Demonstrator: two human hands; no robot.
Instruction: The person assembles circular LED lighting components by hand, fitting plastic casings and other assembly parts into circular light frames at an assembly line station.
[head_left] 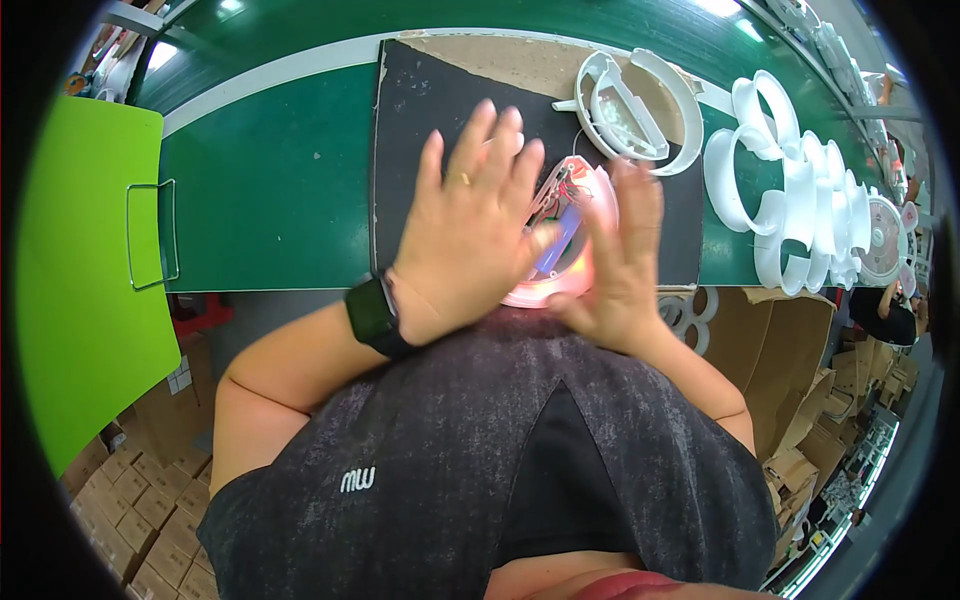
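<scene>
A round plastic housing (530,294), glowing pinkish-red, sits close to my body near the front edge of a black mat (425,110). Inside it are a blue-purple cylinder (557,243), which looks like a battery, and thin wires (570,185). My left hand (455,235) is spread flat over the housing's left side, its thumb reaching toward the cylinder. On the other side, my right hand (625,265) has its fingers stretched out along the housing's right rim, slightly blurred. Neither hand grips anything visible. Part of the housing is hidden beneath the hands.
Beyond my right hand lies a white plastic ring (690,115) with a half-round insert (625,120). Several white curved plastic parts (800,200) stand at the right of the green table (270,190). A lime-green board (90,260) with a wire handle is at left; cardboard boxes (155,510) lie below.
</scene>
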